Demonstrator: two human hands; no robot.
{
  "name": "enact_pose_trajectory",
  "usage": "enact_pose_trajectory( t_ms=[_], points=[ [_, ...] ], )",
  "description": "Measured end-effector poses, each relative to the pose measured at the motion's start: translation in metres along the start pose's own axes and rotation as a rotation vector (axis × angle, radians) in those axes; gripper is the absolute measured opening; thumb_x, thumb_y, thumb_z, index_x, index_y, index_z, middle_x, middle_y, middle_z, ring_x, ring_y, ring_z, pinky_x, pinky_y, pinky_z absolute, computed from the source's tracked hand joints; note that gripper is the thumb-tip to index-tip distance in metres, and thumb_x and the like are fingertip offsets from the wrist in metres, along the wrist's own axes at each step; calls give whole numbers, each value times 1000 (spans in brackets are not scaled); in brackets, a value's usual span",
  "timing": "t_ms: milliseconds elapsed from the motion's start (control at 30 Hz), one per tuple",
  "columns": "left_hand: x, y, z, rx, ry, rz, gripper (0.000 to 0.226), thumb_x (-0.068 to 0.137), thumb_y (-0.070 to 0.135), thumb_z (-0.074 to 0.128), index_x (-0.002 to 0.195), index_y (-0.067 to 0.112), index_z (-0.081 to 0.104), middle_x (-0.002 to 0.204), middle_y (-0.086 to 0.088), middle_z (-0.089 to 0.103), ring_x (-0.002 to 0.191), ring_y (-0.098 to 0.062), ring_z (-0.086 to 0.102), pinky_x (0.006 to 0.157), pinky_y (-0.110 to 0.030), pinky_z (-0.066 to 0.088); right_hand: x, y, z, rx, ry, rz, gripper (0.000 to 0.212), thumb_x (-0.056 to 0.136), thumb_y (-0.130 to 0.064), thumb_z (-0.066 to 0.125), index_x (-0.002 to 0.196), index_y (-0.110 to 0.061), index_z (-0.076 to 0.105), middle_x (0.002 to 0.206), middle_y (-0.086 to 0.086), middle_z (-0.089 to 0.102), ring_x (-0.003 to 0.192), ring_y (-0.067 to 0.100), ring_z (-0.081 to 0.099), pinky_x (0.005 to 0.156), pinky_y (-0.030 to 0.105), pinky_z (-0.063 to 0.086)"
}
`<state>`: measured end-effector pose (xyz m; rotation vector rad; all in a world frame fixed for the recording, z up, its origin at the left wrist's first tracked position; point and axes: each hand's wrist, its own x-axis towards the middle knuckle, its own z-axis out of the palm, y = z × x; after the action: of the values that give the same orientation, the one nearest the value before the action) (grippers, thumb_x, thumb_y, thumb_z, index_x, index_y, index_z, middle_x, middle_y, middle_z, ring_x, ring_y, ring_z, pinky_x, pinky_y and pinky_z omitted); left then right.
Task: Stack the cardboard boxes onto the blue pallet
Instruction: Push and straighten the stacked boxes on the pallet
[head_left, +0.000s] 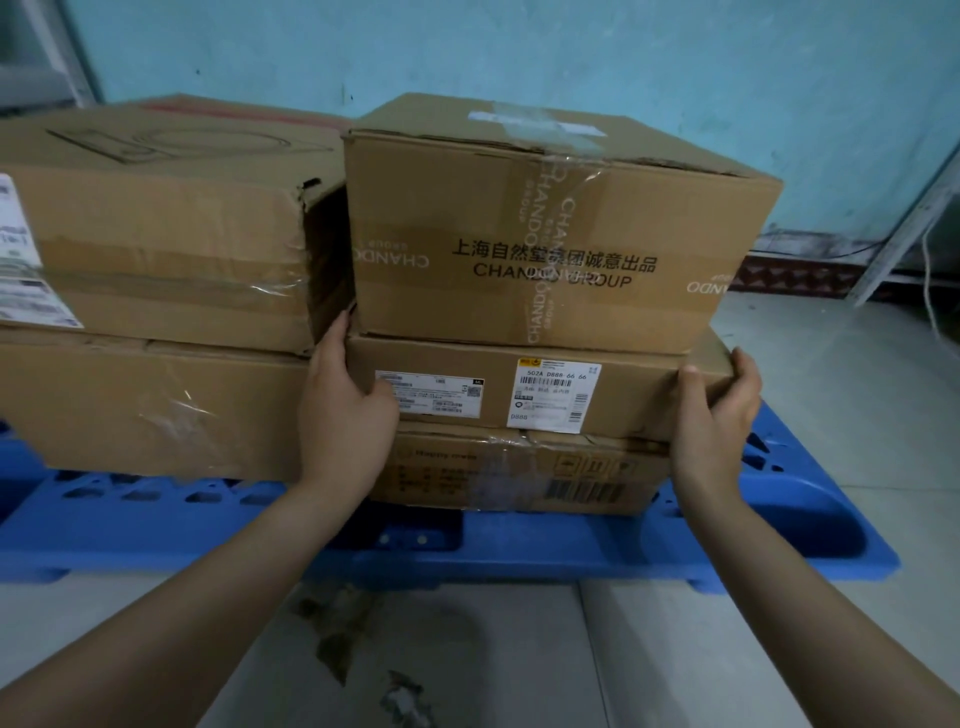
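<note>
Grip: while both hands clasp the middle box (540, 387), left hand (345, 410) and right hand (719, 410) fingers press its ends.
Advice: square it over the bottom box (524, 475) on the blue pallet (467, 553), steadying the top box (550, 234).

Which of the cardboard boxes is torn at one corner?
The upper box of the left stack: its top right front corner is ripped open. The CHANDO box beside it is only taped, not torn.

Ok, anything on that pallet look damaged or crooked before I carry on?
Yes. The upper left box has a torn, crushed corner at its right end, beside the CHANDO box. The CHANDO box sits skewed on the flat labelled box that both hands grip, left hand and right hand.
</note>
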<state>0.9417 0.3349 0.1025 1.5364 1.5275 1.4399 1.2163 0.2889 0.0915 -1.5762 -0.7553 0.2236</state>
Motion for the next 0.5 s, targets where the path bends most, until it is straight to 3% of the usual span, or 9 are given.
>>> enact_pose_trajectory(
  t_ms=[133,267,367,500],
  points=[
    [-13,0,-3,7,16,21,71,87,15,60,148,33,27,145,11,40,120,2,36,105,-33,38,-8,-4,1,10,73,10,58,96,-40,45,150,-29,26,152,2,29,139,21,32,99,35,31],
    [-18,1,-9,10,-9,19,75,86,12,60,149,30,24,148,9,36,125,-2,35,108,-37,37,-14,-4,-3,-5,69,22,58,95,-41,45,149,-30,26,152,2,29,138,21,32,104,40,32],
    [-20,5,-8,13,-39,10,78,87,11,59,151,28,18,152,7,31,132,-7,33,110,-36,33,-15,-7,-5,-2,38,28,59,95,-39,45,149,-29,25,152,3,27,138,22,32,100,36,31],
    [-18,10,-9,-29,-67,42,65,94,21,49,151,25,19,154,7,27,136,-8,30,114,-36,29,-16,-10,-14,-11,-15,30,57,97,-39,45,150,-29,26,156,2,22,141,23,30,108,38,29]
  ],
)
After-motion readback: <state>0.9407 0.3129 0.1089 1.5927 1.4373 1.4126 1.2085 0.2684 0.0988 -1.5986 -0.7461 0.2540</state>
